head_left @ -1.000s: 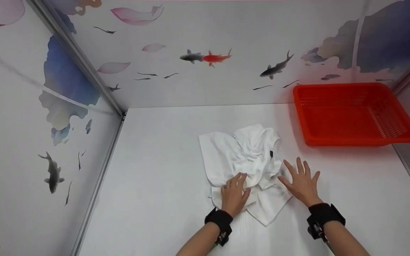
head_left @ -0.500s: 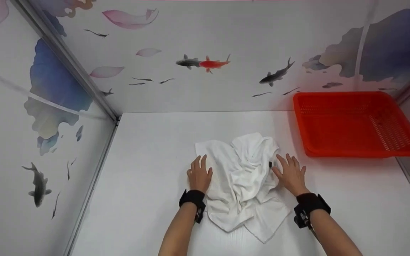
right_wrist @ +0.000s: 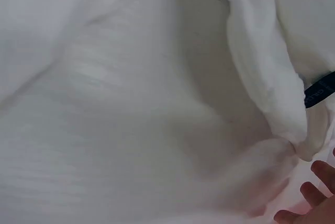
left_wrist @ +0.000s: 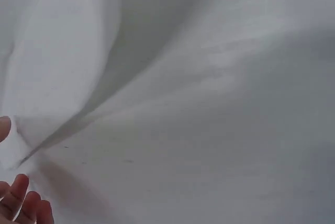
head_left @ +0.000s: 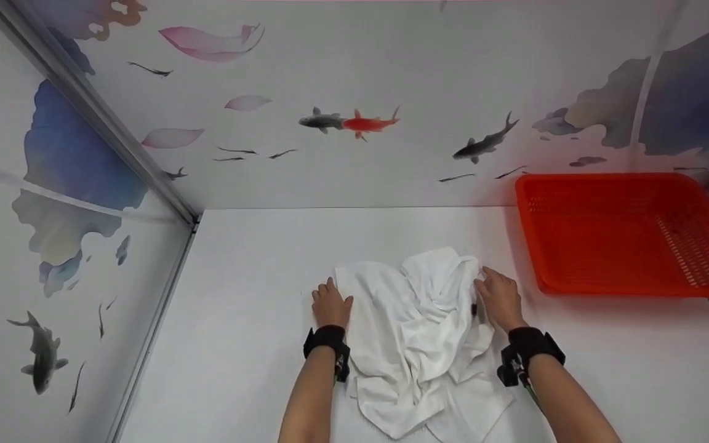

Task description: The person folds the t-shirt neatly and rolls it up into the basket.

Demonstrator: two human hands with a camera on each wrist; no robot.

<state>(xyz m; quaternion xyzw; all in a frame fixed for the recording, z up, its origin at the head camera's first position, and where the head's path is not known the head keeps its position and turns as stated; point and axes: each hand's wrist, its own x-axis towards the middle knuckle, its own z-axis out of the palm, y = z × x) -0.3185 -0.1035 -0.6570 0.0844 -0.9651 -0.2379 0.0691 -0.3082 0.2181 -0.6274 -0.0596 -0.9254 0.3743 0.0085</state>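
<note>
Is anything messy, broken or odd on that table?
Only the cloth stands out: it lies rumpled between the left hand and the right hand, in uneven folds, with a dark tag showing near the right hand. I can make out no spill or tear, and the basket looks intact.

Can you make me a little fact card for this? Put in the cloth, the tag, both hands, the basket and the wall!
Cloth: white, rumpled, on a white table
Tag: small, dark, on the cloth's right side
Left hand: at the cloth's far-left corner
Right hand: at the cloth's right edge; grip unclear
Basket: red, right of the cloth
Back wall: fish pictures
</note>
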